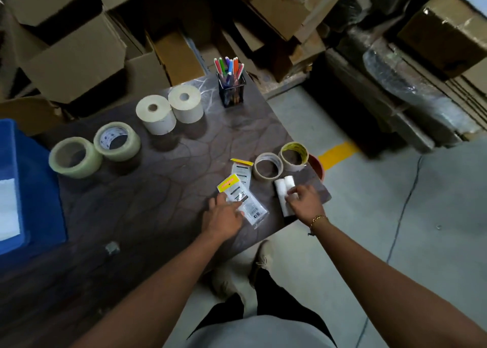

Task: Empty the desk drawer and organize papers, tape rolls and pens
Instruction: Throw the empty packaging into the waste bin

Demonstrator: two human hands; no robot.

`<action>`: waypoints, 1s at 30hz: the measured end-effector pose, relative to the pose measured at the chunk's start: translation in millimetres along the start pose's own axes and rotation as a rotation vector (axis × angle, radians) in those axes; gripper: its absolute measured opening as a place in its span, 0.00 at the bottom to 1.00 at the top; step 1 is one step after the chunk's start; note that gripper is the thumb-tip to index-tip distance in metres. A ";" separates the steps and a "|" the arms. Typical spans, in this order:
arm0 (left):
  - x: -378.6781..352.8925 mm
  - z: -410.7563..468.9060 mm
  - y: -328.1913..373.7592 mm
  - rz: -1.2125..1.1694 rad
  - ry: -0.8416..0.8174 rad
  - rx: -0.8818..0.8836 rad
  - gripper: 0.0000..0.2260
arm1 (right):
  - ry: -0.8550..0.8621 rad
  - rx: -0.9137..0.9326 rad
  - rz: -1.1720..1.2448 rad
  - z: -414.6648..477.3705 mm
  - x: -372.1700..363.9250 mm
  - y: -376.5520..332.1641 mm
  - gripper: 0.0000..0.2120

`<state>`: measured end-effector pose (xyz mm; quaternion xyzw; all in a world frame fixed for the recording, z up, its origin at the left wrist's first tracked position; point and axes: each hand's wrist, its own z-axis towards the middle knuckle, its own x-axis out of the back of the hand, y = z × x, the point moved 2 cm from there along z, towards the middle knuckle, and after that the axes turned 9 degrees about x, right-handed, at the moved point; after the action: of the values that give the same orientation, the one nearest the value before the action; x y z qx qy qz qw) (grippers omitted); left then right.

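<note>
Lower centre: left hand (224, 217) lay flat on a packet (243, 199); right hand (303, 201) loosely cupped white rolls (283, 192), long axes pointing up-frame.

printed packet (241, 199) label blurred, tape roll (117, 141) core print unreadable

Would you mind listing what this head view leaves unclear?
- Blue bin: cut off by left edge.
- Packet print: too small, partly under left hand.
- White rolls: right hand hides their near ends.
- Red object: behind desk edge.
</note>
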<state>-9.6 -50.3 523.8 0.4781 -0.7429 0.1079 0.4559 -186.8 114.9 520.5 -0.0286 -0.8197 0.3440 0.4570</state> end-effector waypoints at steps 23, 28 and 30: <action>-18.1 -18.1 7.6 -1.032 -0.136 0.218 0.13 | -0.265 -0.213 0.777 -42.2 -68.8 -67.0 0.08; -21.9 -18.3 5.8 -1.156 -0.146 0.215 0.12 | -0.270 -0.177 0.839 -45.7 -71.1 -69.7 0.13; -20.1 -18.5 5.1 -1.204 -0.160 0.225 0.12 | -0.273 -0.158 0.885 -46.8 -70.1 -72.6 0.13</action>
<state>-0.5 -24.2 519.9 0.8654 -0.3584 -0.1267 0.3265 -90.7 59.4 528.3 -0.3644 -0.8051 0.4430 0.1511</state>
